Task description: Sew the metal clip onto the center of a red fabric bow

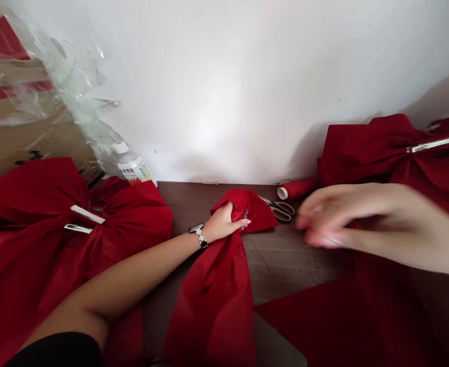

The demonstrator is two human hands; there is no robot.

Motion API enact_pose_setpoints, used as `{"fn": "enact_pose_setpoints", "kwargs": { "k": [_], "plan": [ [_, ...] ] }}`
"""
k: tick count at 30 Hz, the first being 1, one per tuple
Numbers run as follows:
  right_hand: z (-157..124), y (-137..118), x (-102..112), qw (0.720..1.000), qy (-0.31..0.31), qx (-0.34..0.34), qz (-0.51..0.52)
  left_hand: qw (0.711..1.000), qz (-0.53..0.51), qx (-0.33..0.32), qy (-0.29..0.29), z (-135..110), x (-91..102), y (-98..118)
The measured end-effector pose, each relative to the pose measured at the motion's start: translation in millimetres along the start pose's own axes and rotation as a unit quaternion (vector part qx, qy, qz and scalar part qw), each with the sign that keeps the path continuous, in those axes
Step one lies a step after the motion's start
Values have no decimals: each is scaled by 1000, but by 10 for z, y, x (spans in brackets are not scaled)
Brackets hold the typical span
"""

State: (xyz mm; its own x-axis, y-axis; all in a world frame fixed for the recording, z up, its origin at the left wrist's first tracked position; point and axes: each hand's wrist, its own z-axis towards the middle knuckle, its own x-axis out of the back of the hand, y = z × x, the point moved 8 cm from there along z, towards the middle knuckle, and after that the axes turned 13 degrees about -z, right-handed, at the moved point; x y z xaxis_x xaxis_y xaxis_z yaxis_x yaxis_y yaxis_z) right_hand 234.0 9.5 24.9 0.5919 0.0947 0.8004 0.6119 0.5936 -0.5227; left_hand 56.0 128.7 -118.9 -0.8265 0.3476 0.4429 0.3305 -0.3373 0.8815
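Observation:
My left hand is shut around a gathered neck of red satin-like fabric, whose length runs down toward me across the table. A small metal object, too small to identify, shows by my left fingertips. My right hand is blurred, with its fingertips drawn together above the table. Whether it pinches a fine thread I cannot tell. Nearest to it lie black-handled scissors and a spool of red thread. A watch sits on my left wrist.
Large red fabric bows lie left and right on the dark wooden table, with metal clips on the left bow. A white-capped bottle, crumpled plastic film and cardboard stand at back left against a white wall.

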Motion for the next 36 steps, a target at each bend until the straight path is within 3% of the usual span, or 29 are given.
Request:
{"fn": "enact_pose_setpoints", "kwargs": {
  "k": [2, 4, 7, 10, 20, 27, 36],
  "plan": [
    [354, 153, -344, 994, -45, -71, 70, 1000, -7, -9, 1, -2, 1, 10],
    [519, 401, -709, 974, -63, -158, 153, 1000, 0, -8, 17, -11, 23, 13],
    [543, 654, -1121, 954, -53, -204, 212, 998, 44, 11, 54, -35, 72, 6],
    [491, 729, -1345, 943, -42, -213, 251, 993, 91, 22, 77, -62, 95, 15],
    [495, 635, -1477, 930, -35, -188, 315, 984, 157, 3, 80, -117, 64, 105],
    [475, 676, -1564, 906, -13, -216, 364, 972, 218, 53, 65, -153, 21, 113],
    [451, 662, -1597, 905, 34, -206, 371, 963, 254, 68, 60, -162, 11, 143]
  ]
}}
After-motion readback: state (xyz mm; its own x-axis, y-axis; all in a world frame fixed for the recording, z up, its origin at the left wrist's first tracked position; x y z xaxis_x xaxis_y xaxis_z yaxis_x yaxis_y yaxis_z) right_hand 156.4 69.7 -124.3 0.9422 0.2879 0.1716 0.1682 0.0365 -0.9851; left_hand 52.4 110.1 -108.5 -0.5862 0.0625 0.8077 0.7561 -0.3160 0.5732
